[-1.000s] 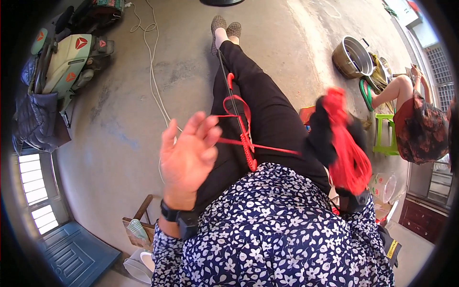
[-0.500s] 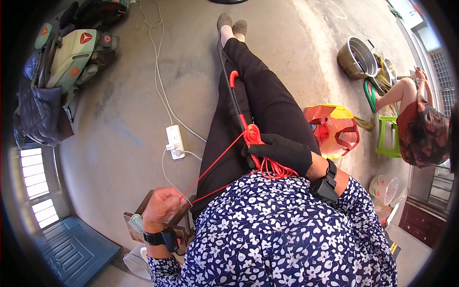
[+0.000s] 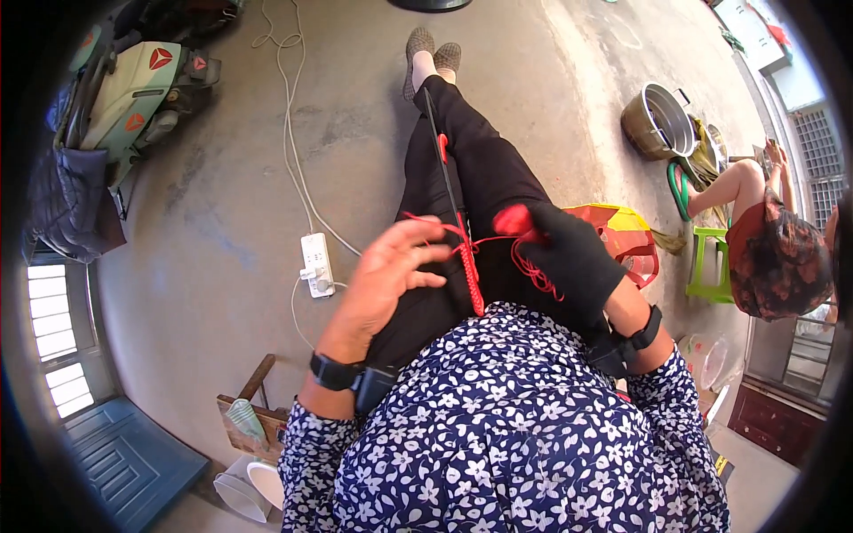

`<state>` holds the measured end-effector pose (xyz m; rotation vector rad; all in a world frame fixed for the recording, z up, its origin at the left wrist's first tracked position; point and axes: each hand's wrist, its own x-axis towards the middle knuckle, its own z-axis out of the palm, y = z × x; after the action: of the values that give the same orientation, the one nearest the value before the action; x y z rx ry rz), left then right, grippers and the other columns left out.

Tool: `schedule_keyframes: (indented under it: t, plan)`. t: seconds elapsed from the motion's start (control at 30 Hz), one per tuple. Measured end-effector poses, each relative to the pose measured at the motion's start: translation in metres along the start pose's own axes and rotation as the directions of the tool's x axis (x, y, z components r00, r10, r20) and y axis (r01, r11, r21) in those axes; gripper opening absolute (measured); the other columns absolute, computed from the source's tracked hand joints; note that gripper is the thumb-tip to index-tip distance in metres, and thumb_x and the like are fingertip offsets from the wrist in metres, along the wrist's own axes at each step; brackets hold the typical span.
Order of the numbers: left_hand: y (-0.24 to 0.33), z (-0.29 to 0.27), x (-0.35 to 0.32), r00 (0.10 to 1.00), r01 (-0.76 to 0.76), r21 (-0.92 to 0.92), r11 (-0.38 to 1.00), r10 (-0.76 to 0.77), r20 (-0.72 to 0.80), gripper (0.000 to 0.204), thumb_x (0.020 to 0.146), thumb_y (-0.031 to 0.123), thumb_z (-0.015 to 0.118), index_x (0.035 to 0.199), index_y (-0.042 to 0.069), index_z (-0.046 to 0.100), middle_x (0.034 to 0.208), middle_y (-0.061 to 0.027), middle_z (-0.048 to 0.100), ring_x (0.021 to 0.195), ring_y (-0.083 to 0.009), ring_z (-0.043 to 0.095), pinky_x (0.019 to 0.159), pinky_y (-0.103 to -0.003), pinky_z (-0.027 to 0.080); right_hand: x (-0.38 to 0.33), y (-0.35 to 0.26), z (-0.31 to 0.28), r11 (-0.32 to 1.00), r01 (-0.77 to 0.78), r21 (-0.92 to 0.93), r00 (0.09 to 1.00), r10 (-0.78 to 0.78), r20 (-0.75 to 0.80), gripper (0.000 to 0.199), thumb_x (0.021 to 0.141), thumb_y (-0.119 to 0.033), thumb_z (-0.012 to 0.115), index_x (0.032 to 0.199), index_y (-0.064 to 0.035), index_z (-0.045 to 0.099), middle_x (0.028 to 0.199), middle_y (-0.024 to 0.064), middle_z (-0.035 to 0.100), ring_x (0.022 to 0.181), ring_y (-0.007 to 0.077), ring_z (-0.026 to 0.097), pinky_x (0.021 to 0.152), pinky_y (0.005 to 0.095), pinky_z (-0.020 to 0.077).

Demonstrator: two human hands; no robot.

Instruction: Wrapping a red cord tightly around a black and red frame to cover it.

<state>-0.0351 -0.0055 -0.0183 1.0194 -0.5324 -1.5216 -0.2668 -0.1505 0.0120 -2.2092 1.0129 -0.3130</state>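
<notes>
Your black-gloved right hand [image 3: 573, 266] is clamping a bundle of thin red cord [image 3: 514, 220]; your bare left hand [image 3: 386, 280] is holding its fingers apart beside a slim black rod [image 3: 451, 191], red-wrapped at its near end, along your black-trousered legs [image 3: 498, 169]. Keeping the strand [image 3: 495, 238] taut should be helping it lie snug.

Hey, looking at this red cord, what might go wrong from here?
Loose loops trail from the red cord in the gloved right hand, so they might tangle. The black rod extends over the legs with neither hand clearly gripping it, so it could shift. The thin cord might also chafe the bare left hand.
</notes>
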Motion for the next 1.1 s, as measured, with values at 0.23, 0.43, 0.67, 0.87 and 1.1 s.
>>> schedule_keyframes:
  t: [0.23,0.43,0.67,0.87,1.1]
  plan:
    - [-0.003,0.021,0.008,0.969,0.245,0.338,0.909,-0.236,-0.069,0.03,0.088,0.005,0.061,0.116,-0.004,0.058,0.095,-0.009,0.065,0.076,-0.0143,0.065,0.054,-0.023,0.054,0.01,-0.029,0.017,0.982,0.165,-0.092,0.907,-0.114,0.405,0.035,0.075,-0.013,0.07,0.108,-0.007,0.061,0.097,0.0157,0.065,0.09,0.0322,0.064,0.076,0.0387,0.0506]
    - [0.009,0.01,0.002,0.974,0.208,0.377,0.903,-0.154,-0.169,0.022,0.086,0.013,0.07,0.102,0.001,0.064,0.082,-0.0032,0.065,0.065,-0.0084,0.06,0.05,-0.02,0.048,0.014,-0.028,0.02,0.933,-0.054,0.357,0.946,-0.067,0.318,0.052,0.073,-0.008,0.072,0.121,-0.002,0.055,0.103,0.015,0.066,0.098,0.0228,0.065,0.083,0.0324,0.0506]
    - [0.111,-0.03,-0.057,0.96,-0.279,-0.484,0.829,0.226,-0.167,0.027,0.091,0.018,0.063,0.113,0.004,0.057,0.116,-0.0107,0.059,0.101,-0.0172,0.057,0.078,-0.031,0.049,0.032,-0.053,-0.011,0.883,0.114,0.456,0.991,-0.072,-0.109,0.066,0.073,-0.015,0.075,0.132,0.0009,0.048,0.118,0.0176,0.061,0.109,0.0296,0.06,0.093,0.0346,0.0483]
    - [0.193,-0.003,-0.111,0.735,-0.459,-0.723,0.515,0.677,0.015,0.016,0.094,0.011,0.057,0.108,0.007,0.048,0.094,-0.0045,0.05,0.089,-0.017,0.051,0.081,-0.033,0.045,0.065,-0.068,0.015,0.845,0.532,0.059,0.824,-0.532,0.192,0.045,0.075,-0.022,0.073,0.115,-0.005,0.06,0.112,0.0172,0.062,0.103,0.033,0.059,0.095,0.0352,0.0443]
    - [0.142,-0.015,-0.073,0.755,-0.476,0.223,0.851,0.525,-0.392,0.033,0.099,0.026,0.051,0.121,0.002,0.05,0.097,-0.0067,0.057,0.089,-0.0137,0.055,0.083,-0.03,0.046,0.016,-0.08,-0.051,0.483,-0.244,0.841,0.962,0.01,0.274,0.019,0.094,-0.015,0.052,0.098,-0.0002,0.065,0.084,0.0074,0.065,0.082,0.0149,0.062,0.072,0.0301,0.0508]
